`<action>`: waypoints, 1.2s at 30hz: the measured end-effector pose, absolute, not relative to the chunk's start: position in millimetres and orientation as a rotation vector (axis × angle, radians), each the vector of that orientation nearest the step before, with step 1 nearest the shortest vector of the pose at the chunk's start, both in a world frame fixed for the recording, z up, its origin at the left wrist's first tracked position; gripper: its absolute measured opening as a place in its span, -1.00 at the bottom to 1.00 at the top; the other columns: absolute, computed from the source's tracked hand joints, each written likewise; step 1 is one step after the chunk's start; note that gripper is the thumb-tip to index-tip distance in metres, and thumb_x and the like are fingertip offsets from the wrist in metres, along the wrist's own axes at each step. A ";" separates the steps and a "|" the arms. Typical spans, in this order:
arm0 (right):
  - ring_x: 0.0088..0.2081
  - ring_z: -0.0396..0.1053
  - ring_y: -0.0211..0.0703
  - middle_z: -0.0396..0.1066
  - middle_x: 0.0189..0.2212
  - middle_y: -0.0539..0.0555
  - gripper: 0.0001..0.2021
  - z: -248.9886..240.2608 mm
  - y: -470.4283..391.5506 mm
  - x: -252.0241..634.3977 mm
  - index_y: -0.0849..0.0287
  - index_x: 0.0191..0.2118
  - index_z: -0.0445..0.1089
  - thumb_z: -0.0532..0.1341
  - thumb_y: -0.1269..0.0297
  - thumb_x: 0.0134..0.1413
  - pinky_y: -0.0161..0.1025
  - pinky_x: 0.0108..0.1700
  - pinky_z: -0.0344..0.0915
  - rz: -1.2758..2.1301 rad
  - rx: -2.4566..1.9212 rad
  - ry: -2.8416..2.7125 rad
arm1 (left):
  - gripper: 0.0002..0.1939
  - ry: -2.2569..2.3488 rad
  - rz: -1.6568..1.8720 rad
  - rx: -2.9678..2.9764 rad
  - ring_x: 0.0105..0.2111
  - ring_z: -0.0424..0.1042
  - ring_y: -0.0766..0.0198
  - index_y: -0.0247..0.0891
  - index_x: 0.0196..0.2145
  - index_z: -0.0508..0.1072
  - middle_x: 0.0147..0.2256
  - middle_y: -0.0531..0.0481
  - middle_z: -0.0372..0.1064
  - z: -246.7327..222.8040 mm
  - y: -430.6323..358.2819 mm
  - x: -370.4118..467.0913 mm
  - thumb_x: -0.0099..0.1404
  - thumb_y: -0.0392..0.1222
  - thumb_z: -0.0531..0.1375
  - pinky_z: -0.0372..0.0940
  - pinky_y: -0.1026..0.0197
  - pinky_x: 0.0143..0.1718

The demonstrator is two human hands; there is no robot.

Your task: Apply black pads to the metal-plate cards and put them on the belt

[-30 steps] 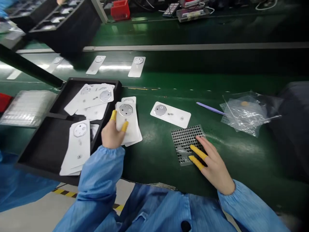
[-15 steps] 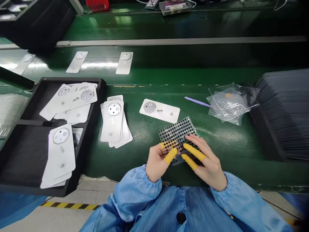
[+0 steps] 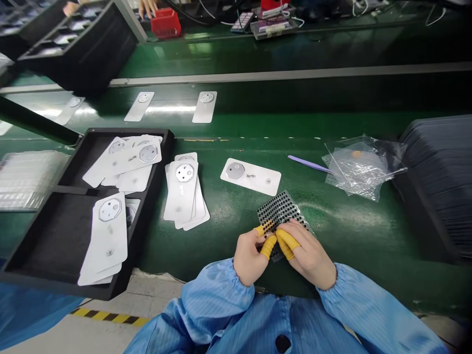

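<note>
Pinching dotted sheet (image 3: 283,209) w/ L hand (image 3: 250,257), holding R hand (image 3: 311,257) curled alongside, can't tell if gripping; ideally steadying sheet, tugging lightly.

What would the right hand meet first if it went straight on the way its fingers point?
Most likely the left hand: its yellow-covered thumb is just ahead of the right hand, by the black-dotted sheet. Whether they touch is hard to tell.
</note>
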State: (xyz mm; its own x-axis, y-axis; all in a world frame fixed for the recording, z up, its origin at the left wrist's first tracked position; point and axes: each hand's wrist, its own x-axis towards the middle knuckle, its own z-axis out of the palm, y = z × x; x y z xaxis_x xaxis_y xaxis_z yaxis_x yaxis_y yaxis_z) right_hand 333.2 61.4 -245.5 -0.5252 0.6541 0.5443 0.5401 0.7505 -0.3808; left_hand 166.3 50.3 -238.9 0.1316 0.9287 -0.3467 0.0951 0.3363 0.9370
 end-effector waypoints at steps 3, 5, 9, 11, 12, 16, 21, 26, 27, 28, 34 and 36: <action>-0.07 0.38 -0.06 0.37 -0.15 0.25 -0.78 -254.7 63.5 330.5 0.24 -0.07 0.30 0.10 0.52 0.16 -0.05 -0.09 0.47 0.427 -0.970 -2.154 | -0.73 1.298 0.787 1.109 -0.19 0.53 0.06 -0.40 -0.19 0.49 -0.21 -0.20 0.53 -246.5 50.3 169.4 0.26 -0.14 0.18 0.43 0.10 -0.14; -0.10 0.37 -0.11 0.35 -0.15 0.22 -0.78 -257.0 64.4 329.4 0.22 -0.05 0.26 0.10 0.50 0.19 -0.13 -0.12 0.46 0.556 -1.042 -2.077 | -0.72 1.309 0.768 1.124 -0.18 0.53 0.07 -0.39 -0.17 0.47 -0.18 -0.21 0.53 -248.6 49.0 170.1 0.26 -0.13 0.17 0.43 0.11 -0.13; -0.10 0.34 -0.11 0.30 -0.15 0.19 -0.80 -256.9 65.3 330.1 0.20 -0.07 0.24 0.08 0.49 0.20 -0.12 -0.09 0.41 0.570 -1.133 -2.014 | -0.63 1.352 0.662 1.194 -0.32 0.55 0.08 -0.36 -0.15 0.45 -0.29 -0.17 0.56 -237.8 60.1 154.5 0.20 -0.03 0.23 0.46 0.13 -0.29; -0.08 0.32 -0.09 0.28 -0.13 0.20 -0.81 -257.7 65.7 331.5 0.19 -0.08 0.24 0.08 0.49 0.20 -0.09 -0.07 0.39 0.537 -1.170 -1.997 | -0.50 1.427 0.598 1.311 -0.40 0.54 0.10 -0.34 -0.04 0.40 -0.36 -0.12 0.55 -224.8 82.1 140.2 0.16 0.04 0.25 0.44 0.13 -0.34; -0.07 0.32 -0.08 0.26 -0.12 0.21 -0.81 -258.9 66.0 332.0 0.19 -0.08 0.23 0.08 0.49 0.20 -0.07 -0.05 0.38 0.515 -1.185 -1.996 | -0.45 1.520 0.580 1.399 -0.40 0.53 0.11 -0.34 0.02 0.36 -0.34 -0.12 0.55 -218.1 97.3 133.6 0.17 0.06 0.24 0.43 0.10 -0.30; -0.01 0.30 -0.03 0.25 -0.07 0.24 -0.81 -266.4 66.4 333.4 0.18 -0.08 0.22 0.07 0.49 0.20 -0.02 -0.02 0.38 0.450 -1.194 -2.053 | -0.42 2.135 0.642 1.638 0.03 0.35 -0.14 -0.43 0.07 0.30 0.09 -0.39 0.29 -205.5 161.1 125.6 0.17 -0.05 0.26 0.21 -0.11 0.06; -0.02 0.31 0.01 0.26 -0.07 0.29 -0.79 -271.0 62.9 339.6 0.22 -0.06 0.22 0.06 0.50 0.20 0.00 -0.07 0.42 0.363 -1.186 -2.058 | -0.61 2.232 0.726 1.438 0.19 0.09 -0.23 -0.38 -0.12 0.41 0.13 -0.40 0.22 -223.0 191.4 137.0 0.06 -0.35 0.32 -0.01 -0.23 0.17; -0.06 0.33 -0.04 0.27 -0.10 0.25 -0.80 -263.0 60.7 346.3 0.21 -0.08 0.22 0.10 0.52 0.18 -0.06 -0.12 0.42 0.284 -1.140 -2.013 | -0.28 2.093 1.042 1.163 0.09 0.24 -0.26 -0.36 -0.06 0.35 -0.01 -0.34 0.33 -228.0 197.8 113.3 -0.24 -0.36 0.45 0.11 -0.23 0.08; -0.07 0.33 -0.06 0.28 -0.11 0.24 -0.81 -260.0 61.0 346.8 0.21 -0.09 0.23 0.10 0.52 0.18 -0.08 -0.13 0.42 0.270 -1.120 -2.000 | -0.24 2.022 1.130 1.113 0.03 0.32 -0.19 -0.35 -0.03 0.32 -0.07 -0.28 0.37 -224.7 198.5 104.9 -0.24 -0.33 0.45 0.19 -0.16 0.04; -0.08 0.33 -0.07 0.28 -0.12 0.22 -0.81 -256.4 61.4 347.2 0.21 -0.10 0.23 0.10 0.52 0.17 -0.10 -0.13 0.42 0.260 -1.103 -1.984 | -0.22 1.941 1.221 1.064 -0.04 0.40 -0.09 -0.33 0.00 0.29 -0.12 -0.22 0.41 -220.0 197.9 96.2 -0.21 -0.28 0.45 0.27 -0.07 -0.02; -0.16 0.35 -0.11 0.32 -0.20 0.18 -0.85 -218.8 68.2 345.9 0.25 -0.14 0.29 0.14 0.48 0.15 -0.17 -0.17 0.40 0.174 -1.066 -1.921 | -0.33 1.553 1.603 0.845 -0.34 0.51 0.15 -0.28 -0.18 0.36 -0.30 -0.06 0.48 -180.5 161.2 69.2 -0.24 0.03 0.45 0.40 0.15 -0.34; -0.16 0.36 -0.10 0.33 -0.22 0.15 -0.83 -201.0 72.6 342.3 0.23 -0.14 0.31 0.17 0.49 0.13 -0.13 -0.12 0.40 0.106 -1.039 -1.915 | -0.44 1.470 1.624 0.805 -0.38 0.50 0.18 -0.30 -0.28 0.42 -0.34 -0.07 0.50 -172.6 143.1 80.2 -0.18 0.07 0.43 0.39 0.18 -0.35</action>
State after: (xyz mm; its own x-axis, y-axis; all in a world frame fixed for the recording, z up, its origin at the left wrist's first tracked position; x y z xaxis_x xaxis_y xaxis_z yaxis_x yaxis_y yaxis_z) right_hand 342.3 72.6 -201.0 -0.2164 0.6976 0.6830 0.6182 0.6394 -0.4572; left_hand 80.2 143.1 -172.6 -0.4901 0.8703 -0.0494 -0.1358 -0.0203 0.9905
